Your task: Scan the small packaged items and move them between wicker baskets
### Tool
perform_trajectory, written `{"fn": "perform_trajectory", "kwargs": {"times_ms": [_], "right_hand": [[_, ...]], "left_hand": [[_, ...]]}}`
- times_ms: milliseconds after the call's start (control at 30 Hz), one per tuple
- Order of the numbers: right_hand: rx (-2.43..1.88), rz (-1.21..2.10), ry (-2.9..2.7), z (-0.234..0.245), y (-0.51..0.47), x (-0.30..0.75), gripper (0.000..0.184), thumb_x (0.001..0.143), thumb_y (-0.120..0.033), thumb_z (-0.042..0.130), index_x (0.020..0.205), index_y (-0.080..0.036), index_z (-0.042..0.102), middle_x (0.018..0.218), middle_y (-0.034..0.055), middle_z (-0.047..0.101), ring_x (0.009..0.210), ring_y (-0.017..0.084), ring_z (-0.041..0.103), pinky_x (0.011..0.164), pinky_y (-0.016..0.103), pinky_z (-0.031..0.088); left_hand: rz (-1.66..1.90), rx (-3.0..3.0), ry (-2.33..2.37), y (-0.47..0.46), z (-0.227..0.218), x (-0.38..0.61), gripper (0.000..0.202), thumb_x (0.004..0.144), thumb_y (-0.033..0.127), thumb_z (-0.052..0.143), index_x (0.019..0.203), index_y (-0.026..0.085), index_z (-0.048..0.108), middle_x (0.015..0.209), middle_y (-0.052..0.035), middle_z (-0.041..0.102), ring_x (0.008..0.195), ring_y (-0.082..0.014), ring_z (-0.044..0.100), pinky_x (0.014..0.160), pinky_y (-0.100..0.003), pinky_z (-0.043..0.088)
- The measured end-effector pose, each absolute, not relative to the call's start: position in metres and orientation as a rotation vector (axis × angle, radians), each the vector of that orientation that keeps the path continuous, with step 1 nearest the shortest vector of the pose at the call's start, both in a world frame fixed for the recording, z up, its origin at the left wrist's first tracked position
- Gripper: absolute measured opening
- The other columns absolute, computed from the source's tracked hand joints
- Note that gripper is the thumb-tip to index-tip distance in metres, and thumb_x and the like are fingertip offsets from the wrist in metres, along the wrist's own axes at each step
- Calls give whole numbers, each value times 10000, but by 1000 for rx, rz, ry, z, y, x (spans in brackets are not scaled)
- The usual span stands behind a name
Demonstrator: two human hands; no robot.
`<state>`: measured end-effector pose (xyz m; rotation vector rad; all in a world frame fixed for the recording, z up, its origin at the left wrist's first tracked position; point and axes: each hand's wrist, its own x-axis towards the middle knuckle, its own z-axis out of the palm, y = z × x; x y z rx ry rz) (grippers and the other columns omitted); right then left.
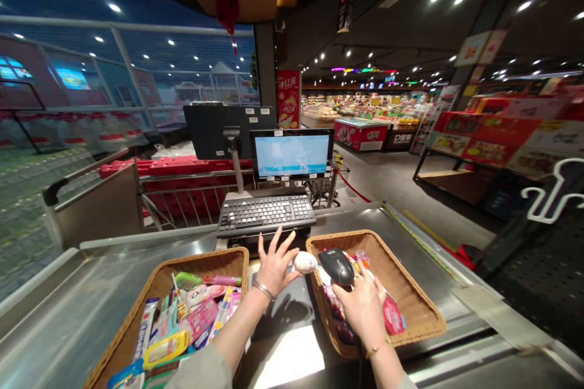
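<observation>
My left hand [274,267], with a bracelet at the wrist, pinches a small white egg-shaped item [305,262] between thumb and index finger; its other fingers are spread. It hovers between two wicker baskets, in front of the keyboard. My right hand [362,304] is closed around a black handheld barcode scanner [336,265], whose head points towards the egg-shaped item. Below the scanner, the right wicker basket [413,298] holds several packaged goods, among them a red-and-pink packet [393,316]. The left wicker basket [132,298] is filled with colourful packaged sweets and small goods.
A black keyboard [267,211] and a lit monitor [293,156] stand behind the baskets on the metal counter [114,260]. A second dark screen [214,130] faces away at the left. Metal rails [182,185] run behind the counter; a white hanger [552,194] is at the right.
</observation>
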<state>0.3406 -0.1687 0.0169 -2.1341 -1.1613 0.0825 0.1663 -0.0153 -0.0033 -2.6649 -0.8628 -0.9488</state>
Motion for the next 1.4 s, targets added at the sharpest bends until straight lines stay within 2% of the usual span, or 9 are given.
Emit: {"fn": "perform_trajectory", "kwargs": {"times_ms": [100, 367, 567, 667, 800, 1133, 1400], "right_hand": [[-2131, 70, -1144, 10, -172, 348, 265, 780, -405, 573, 910, -265, 757, 1134, 71, 724, 1390, 300, 391, 1126, 530, 184], [-2191, -1, -1094, 6, -180, 362, 301, 767, -421, 601, 958, -243, 753, 1217, 93, 689, 1365, 304, 424, 1129, 526, 187], [-2205, 4, -1064, 3, -189, 376, 264, 769, -406, 593, 929, -267, 750, 1185, 60, 710, 1374, 295, 418, 1126, 534, 183], [-2237, 8, -1040, -2, -194, 383, 295, 768, -438, 599, 936, -249, 749, 1217, 75, 695, 1388, 288, 406, 1128, 525, 186], [-2290, -14, -1017, -6, -201, 391, 318, 785, -440, 571, 937, -225, 751, 1220, 100, 691, 1389, 286, 408, 1128, 516, 193], [-2319, 47, -928, -3, -219, 405, 293, 768, -439, 575, 862, -231, 760, 1157, 97, 718, 1375, 305, 422, 1132, 523, 189], [-2325, -5, -898, -15, -227, 421, 344, 764, -457, 567, 937, -229, 758, 1158, 101, 717, 1359, 311, 437, 1123, 523, 207]], "left_hand": [[-955, -2688, -833, -17, -5, 175, 445, 734, 521, 734, 1124, 315, 679, 1463, -76, 529, 1447, -375, 307, 1144, -724, -58], [-964, -2746, -786, -27, -4, 197, 436, 735, 540, 734, 1106, 318, 673, 1477, -66, 515, 1455, -369, 290, 1145, -718, -78], [-943, -2783, -768, -34, -7, 212, 405, 764, 510, 714, 1116, 317, 661, 1487, -67, 503, 1465, -361, 272, 1137, -733, -66], [-924, -2797, -758, -37, -9, 219, 404, 769, 485, 714, 1132, 318, 657, 1487, -69, 502, 1464, -361, 274, 1137, -735, -61], [-903, -2823, -726, -41, -14, 227, 452, 751, 532, 723, 1144, 317, 660, 1487, -73, 502, 1462, -374, 272, 1136, -735, -80], [-786, -2888, -730, -51, -29, 251, 467, 728, 545, 746, 1122, 308, 663, 1490, -67, 501, 1465, -380, 263, 1124, -744, -107], [-667, -2890, -710, -54, -39, 267, 446, 748, 519, 732, 1139, 319, 656, 1509, -53, 476, 1457, -376, 283, 1125, -755, -92]]}}
